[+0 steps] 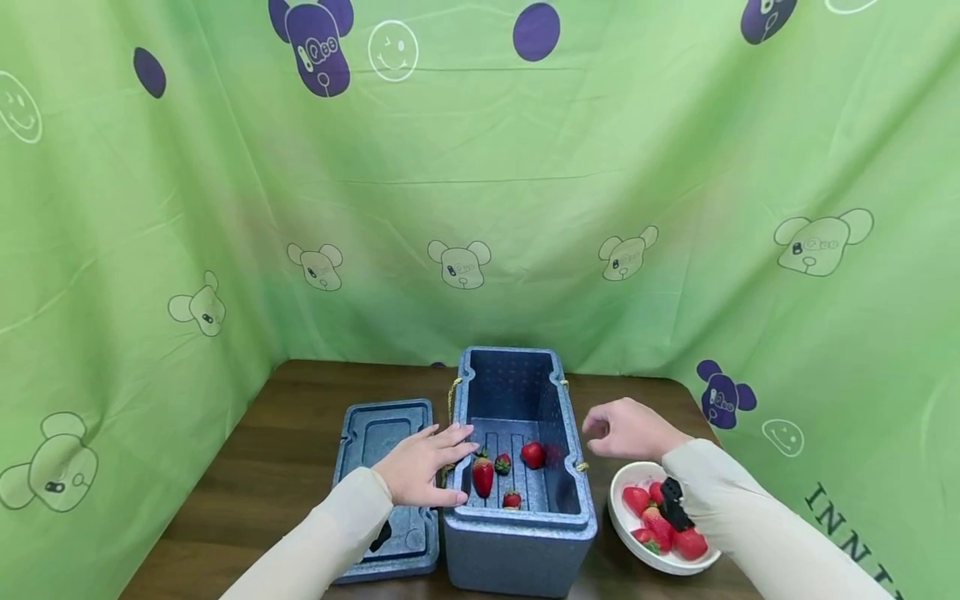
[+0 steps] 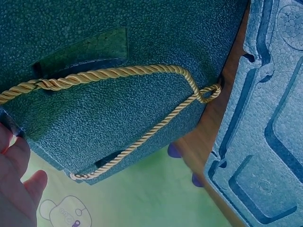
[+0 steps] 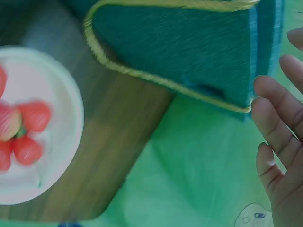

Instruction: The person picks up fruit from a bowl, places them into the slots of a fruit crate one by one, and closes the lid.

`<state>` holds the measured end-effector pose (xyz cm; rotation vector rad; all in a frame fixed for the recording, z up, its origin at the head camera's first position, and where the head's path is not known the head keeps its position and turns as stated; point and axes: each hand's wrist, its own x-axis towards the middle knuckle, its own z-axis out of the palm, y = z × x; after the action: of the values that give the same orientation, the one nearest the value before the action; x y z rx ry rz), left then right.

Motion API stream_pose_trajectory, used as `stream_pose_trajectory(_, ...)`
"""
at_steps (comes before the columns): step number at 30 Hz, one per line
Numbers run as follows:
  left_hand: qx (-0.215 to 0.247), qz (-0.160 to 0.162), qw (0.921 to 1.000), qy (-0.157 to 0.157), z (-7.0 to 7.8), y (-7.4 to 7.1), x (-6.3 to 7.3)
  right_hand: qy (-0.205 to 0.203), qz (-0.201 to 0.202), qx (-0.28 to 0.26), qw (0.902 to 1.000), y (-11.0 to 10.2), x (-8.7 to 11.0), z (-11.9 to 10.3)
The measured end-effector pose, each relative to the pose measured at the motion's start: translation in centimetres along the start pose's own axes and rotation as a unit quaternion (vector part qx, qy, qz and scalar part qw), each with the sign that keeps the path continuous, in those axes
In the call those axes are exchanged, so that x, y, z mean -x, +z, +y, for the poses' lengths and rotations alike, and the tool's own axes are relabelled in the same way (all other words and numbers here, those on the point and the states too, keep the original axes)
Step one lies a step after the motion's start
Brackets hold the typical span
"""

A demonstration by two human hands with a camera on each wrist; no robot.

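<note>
- There was my left hand (image 1: pixel 423 469), lower centre of the frame, fingers spread apart and resting on the left rim of the blue foam box (image 1: pixel 517 560)!
- Over to my right hand (image 1: pixel 632 428), just beside the box's right rim: fingers loosely bent, and the right wrist view had them apart.
- Inside the box, lower centre, lay four strawberries (image 1: pixel 483 477), scattered towards the near end.
- Lower right, beneath my right forearm, more strawberries sat in the white bowl (image 1: pixel 667 567).
- Left of the box, the grooved lid (image 1: pixel 372 423) lay flat on the brown table (image 1: pixel 232 500).
- Twisted golden rope (image 2: pixel 124 72) ran along the box's side in the left wrist view.
</note>
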<state>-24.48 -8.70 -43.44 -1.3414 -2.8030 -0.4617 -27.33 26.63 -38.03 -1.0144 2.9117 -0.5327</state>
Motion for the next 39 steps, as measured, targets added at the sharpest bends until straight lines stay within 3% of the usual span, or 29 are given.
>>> stream_pose_trajectory(5,-0.002,0.002,1.0,0.001,0.1,-0.1,0.0,0.032,-0.035,-0.002,0.9989,-0.6,1.8,0.9)
stream_pose_trajectory(10,0.001,0.002,1.0,0.002,0.0,0.0,0.0,0.08,-0.038,-0.021,0.9958,-1.0,3.5,2.5)
stream_pose_trajectory(22,-0.011,0.009,0.9998,0.012,0.0,-0.1,-0.2,0.126,-0.031,-0.057,0.9899,-0.3,6.9,5.5)
stream_pose_trajectory(31,-0.016,0.025,0.9991,0.029,-0.2,0.4,-0.1,0.141,-0.03,-0.083,0.9861,3.6,8.6,7.3)
stream_pose_trajectory(39,-0.008,0.007,0.9997,0.02,-0.1,0.3,-0.1,0.17,-0.041,-0.103,0.9791,7.3,10.4,8.6)
